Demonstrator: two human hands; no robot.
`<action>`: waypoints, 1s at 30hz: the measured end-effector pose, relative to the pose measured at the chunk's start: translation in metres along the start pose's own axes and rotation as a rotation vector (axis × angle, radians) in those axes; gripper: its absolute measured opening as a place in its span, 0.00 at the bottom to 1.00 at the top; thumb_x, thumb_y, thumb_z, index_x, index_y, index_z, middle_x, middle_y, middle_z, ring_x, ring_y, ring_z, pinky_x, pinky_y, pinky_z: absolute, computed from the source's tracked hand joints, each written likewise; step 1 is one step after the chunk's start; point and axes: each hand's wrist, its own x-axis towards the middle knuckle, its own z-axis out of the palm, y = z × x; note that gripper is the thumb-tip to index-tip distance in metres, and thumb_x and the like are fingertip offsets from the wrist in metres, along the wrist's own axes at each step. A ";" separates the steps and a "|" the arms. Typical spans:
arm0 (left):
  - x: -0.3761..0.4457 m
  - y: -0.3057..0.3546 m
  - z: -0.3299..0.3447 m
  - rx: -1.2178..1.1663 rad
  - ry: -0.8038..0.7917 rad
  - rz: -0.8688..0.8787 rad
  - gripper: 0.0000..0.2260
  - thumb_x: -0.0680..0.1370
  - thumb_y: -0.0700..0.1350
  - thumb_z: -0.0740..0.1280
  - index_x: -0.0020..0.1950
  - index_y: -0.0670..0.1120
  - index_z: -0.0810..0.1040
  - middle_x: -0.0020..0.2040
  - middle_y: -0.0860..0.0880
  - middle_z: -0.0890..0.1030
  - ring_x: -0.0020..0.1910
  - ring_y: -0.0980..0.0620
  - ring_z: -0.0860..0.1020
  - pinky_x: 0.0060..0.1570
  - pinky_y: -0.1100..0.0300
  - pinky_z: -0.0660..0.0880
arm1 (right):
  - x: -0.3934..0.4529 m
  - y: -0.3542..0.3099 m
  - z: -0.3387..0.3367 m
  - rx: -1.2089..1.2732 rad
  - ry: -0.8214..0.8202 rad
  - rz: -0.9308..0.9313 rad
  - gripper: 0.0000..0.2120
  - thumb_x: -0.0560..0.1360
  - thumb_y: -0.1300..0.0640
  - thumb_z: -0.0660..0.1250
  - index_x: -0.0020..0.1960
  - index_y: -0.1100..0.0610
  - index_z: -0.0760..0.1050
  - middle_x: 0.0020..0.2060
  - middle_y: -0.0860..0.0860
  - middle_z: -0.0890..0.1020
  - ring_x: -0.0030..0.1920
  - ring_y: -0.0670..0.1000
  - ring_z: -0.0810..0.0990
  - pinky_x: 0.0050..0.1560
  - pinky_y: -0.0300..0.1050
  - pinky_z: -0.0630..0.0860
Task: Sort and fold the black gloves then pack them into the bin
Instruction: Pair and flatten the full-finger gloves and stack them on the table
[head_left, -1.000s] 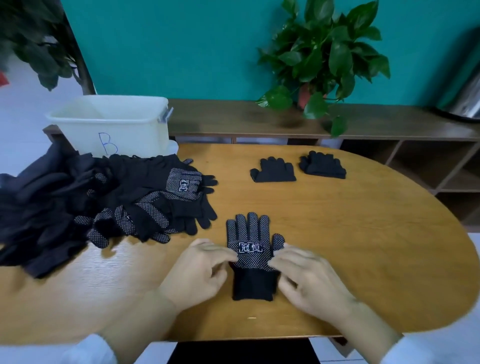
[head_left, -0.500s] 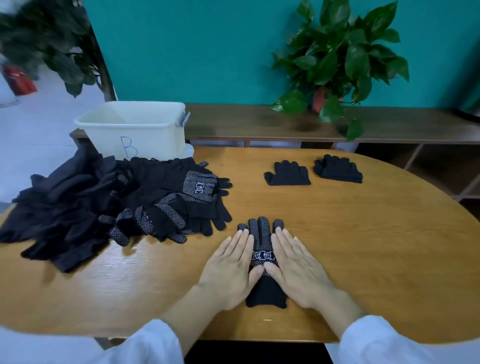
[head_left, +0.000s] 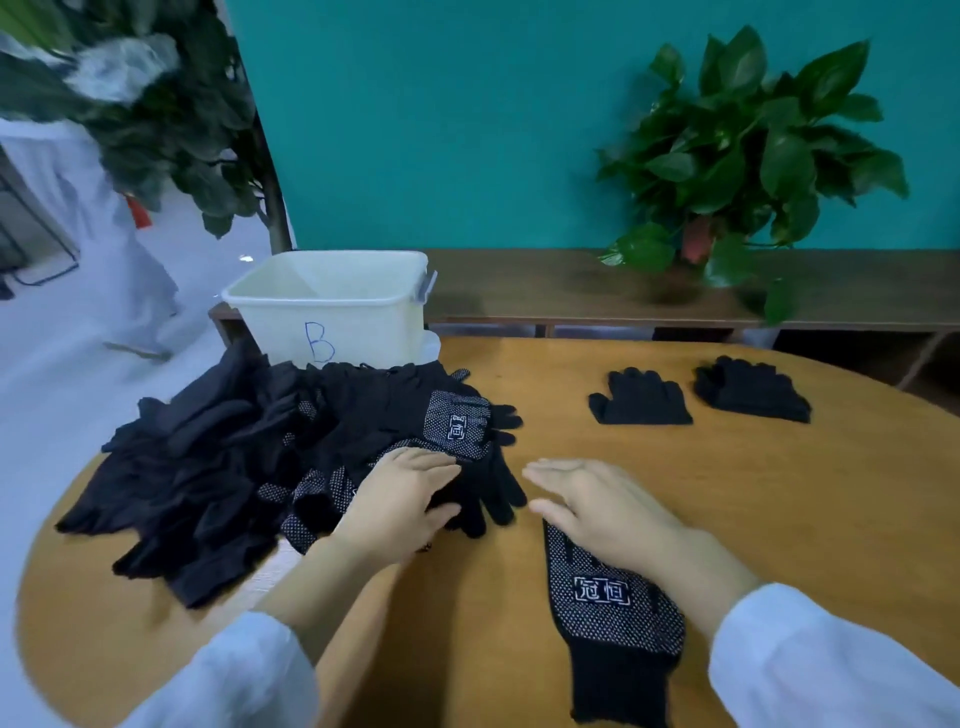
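A black dotted glove (head_left: 615, 618) lies flat on the wooden table (head_left: 779, 493) in front of me, cuff toward me. My right hand (head_left: 608, 512) rests flat over its finger end, fingers straight. My left hand (head_left: 400, 501) lies on the near edge of a big pile of black gloves (head_left: 249, 467) at the left, fingers straight on the fabric. Behind the pile stands a cream bin (head_left: 332, 306) marked "B". A flat plain black glove (head_left: 641, 400) and a small stack of black gloves (head_left: 753, 392) lie at the far right.
A low wooden shelf (head_left: 571, 291) with a potted plant (head_left: 737, 171) runs behind the table along the teal wall. Another leafy plant (head_left: 166, 114) stands at the far left. The table's curved edge is close on the left.
Both hands were pressing the dotted glove flat. My left hand has since moved left onto the pile, and my right hand has slid up over the glove's fingers. The view has shifted closer.
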 end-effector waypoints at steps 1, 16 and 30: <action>0.005 -0.008 0.002 0.014 -0.001 0.015 0.20 0.74 0.52 0.72 0.63 0.46 0.81 0.63 0.52 0.80 0.64 0.50 0.76 0.69 0.54 0.64 | 0.017 -0.003 0.005 -0.021 -0.013 -0.028 0.19 0.82 0.50 0.59 0.69 0.57 0.71 0.70 0.50 0.73 0.71 0.51 0.69 0.69 0.53 0.67; 0.030 -0.032 0.006 -0.314 0.219 -0.024 0.09 0.79 0.49 0.64 0.50 0.50 0.84 0.46 0.58 0.84 0.47 0.59 0.79 0.54 0.58 0.73 | 0.099 0.002 0.045 0.184 0.128 -0.053 0.11 0.78 0.56 0.65 0.60 0.53 0.80 0.57 0.49 0.82 0.58 0.52 0.78 0.59 0.53 0.75; 0.090 -0.028 -0.162 -1.012 0.175 -0.249 0.22 0.75 0.53 0.70 0.47 0.32 0.76 0.41 0.42 0.77 0.41 0.46 0.72 0.53 0.45 0.74 | 0.114 -0.038 -0.128 0.968 0.262 0.011 0.18 0.76 0.65 0.69 0.29 0.56 0.74 0.32 0.53 0.78 0.36 0.51 0.75 0.43 0.48 0.72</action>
